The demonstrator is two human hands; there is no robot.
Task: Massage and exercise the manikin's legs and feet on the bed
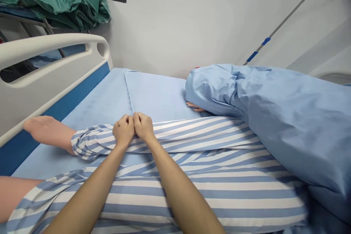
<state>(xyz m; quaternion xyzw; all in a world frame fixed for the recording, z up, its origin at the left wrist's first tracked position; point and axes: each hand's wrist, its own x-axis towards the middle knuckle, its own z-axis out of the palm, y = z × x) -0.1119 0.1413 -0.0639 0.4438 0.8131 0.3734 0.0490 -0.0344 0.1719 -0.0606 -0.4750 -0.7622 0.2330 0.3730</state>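
Note:
My left hand (124, 130) and my right hand (143, 126) are closed side by side, their thumb sides touching. Both press onto the far lower leg of a figure lying on its back, over blue-and-white striped trousers (197, 131). The curled fingertips are hidden under the hands, where they appear to grip the trouser cloth. A bare, smooth, manikin-like foot (45, 126) sticks out of the far trouser leg at the left. The near leg (16, 193) is cut off by the frame edge. My forearms cross above the near leg.
A light blue quilt (285, 109) covers the figure's upper part, with fingertips (195, 107) showing from under its edge. The bed's pale end board (55, 65) stands at the left, and a folded green cloth (57, 0) lies behind it. A metal pole (290, 14) leans by the wall.

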